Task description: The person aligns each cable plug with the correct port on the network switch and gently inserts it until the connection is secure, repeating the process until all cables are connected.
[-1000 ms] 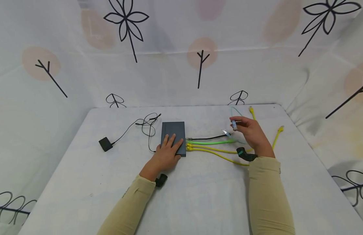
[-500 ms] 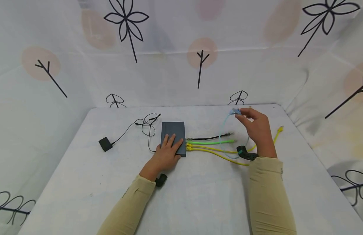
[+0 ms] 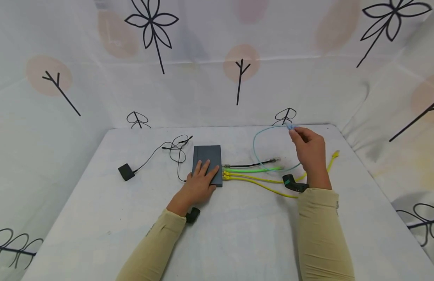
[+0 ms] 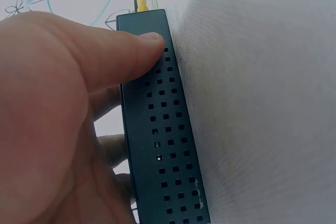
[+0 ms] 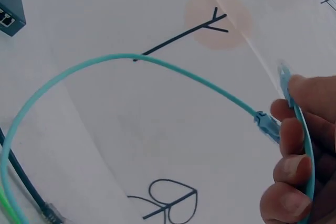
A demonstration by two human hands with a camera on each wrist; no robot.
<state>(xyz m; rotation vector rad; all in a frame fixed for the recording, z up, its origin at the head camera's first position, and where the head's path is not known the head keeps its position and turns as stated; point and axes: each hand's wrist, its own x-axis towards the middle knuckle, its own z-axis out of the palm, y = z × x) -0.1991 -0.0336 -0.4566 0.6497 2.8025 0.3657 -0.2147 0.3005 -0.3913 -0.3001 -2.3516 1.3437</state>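
Observation:
My left hand (image 3: 199, 185) rests with spread, straight fingers on the dark grey network switch (image 3: 208, 151); its thumb (image 4: 131, 51) presses the perforated side in the left wrist view. Over the far right of the table, my right hand (image 3: 311, 152) pinches a light blue network cable (image 3: 254, 144) near its plugs. The right wrist view shows one clear-booted plug (image 5: 284, 77) under the thumb and another plug (image 5: 268, 126) beside the fingers. From there the cable hangs in a wide loop that overlaps the other cables in the head view.
Black (image 3: 250, 166), green (image 3: 252, 170) and yellow cables (image 3: 262, 188) run from the switch's right side. A yellow plug (image 3: 335, 154) lies right of my right hand. At left lie a black power adapter (image 3: 126, 172) and its tangled cord (image 3: 178, 148).
My right hand has moved away from me and slightly right, carrying the blue cable's plugs, and the cable's loop has spread out wider. My left hand has stayed on the switch.

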